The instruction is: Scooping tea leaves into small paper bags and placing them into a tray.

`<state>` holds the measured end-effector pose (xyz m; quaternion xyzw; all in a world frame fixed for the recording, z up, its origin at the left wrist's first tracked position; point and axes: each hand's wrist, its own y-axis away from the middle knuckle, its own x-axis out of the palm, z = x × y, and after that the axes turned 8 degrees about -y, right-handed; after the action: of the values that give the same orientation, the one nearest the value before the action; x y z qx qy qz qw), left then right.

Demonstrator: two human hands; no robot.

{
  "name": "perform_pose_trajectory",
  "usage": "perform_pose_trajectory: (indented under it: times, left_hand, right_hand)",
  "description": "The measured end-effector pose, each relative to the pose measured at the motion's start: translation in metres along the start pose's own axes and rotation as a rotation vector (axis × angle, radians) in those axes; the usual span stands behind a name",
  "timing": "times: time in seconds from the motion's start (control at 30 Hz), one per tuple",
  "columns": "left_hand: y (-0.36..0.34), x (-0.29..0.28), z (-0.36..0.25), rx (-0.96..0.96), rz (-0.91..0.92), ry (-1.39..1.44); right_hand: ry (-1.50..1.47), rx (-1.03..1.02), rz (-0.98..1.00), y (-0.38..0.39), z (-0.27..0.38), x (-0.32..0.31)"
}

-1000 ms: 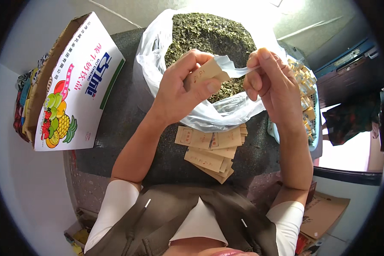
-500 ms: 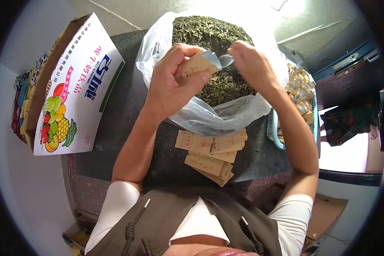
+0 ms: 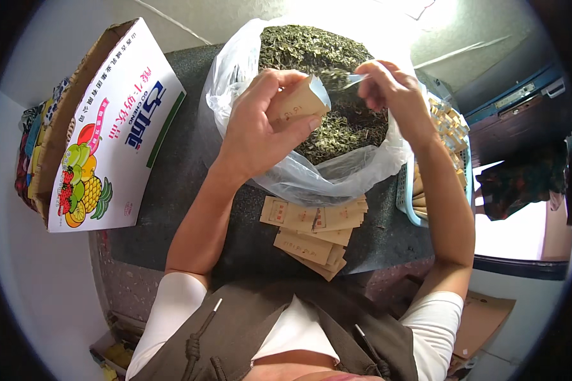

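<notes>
My left hand (image 3: 260,120) is wrapped round a brown paper packet (image 3: 299,101), its pale-lined mouth open toward the upper right. A small clear spoon (image 3: 356,79) is pinched in my right hand (image 3: 391,92), just right of the packet and apart from it. Blurred leaf bits show at the spoon's bowl. Both hands are over a large translucent plastic bag (image 3: 232,60) full of dried green tea leaves (image 3: 324,47). Nearer to me, flat brown paper packets (image 3: 311,222) lie in an overlapping pile on the dark table.
A light blue basket (image 3: 467,187) with several filled packets (image 3: 448,127) stands at the right, partly behind my right forearm. On the left is a white printed carton (image 3: 117,146) with fruit pictures. The dark stone table (image 3: 171,216) ends close to my body.
The spoon has drawn back from the packet's mouth, moving right with my right hand. The packet in my left hand is tipped more upright and its mouth gapes wider.
</notes>
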<state>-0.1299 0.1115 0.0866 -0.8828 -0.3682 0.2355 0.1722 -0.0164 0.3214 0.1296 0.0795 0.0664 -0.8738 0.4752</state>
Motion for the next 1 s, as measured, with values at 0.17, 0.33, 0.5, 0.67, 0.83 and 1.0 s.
perform_pose_trajectory:
  times: [0.17,0.33,0.5,0.67,0.83,1.0]
  left_hand:
    - [0.0,0.004,0.001,0.001,0.004,-0.146]
    - [0.0,0.008,0.002,0.013,-0.002,-0.172]
    - [0.001,0.013,0.006,0.044,-0.006,-0.171]
    - [0.003,0.013,0.004,-0.022,-0.03,-0.112]
    - [0.001,0.01,0.003,-0.076,-0.034,-0.038]
    - [0.002,0.005,0.0,-0.08,-0.058,0.013]
  right_hand:
    - [-0.011,-0.08,-0.034,0.018,0.022,-0.018]
    - [0.028,-0.066,-0.004,0.031,0.035,-0.006]
    - [0.226,-0.236,0.159,0.04,0.032,0.024]
    - [0.422,-0.575,0.24,0.049,0.041,0.03]
    - [0.334,-0.496,0.047,0.054,0.053,0.009]
    - [0.479,-0.321,-0.011,0.022,0.036,-0.009]
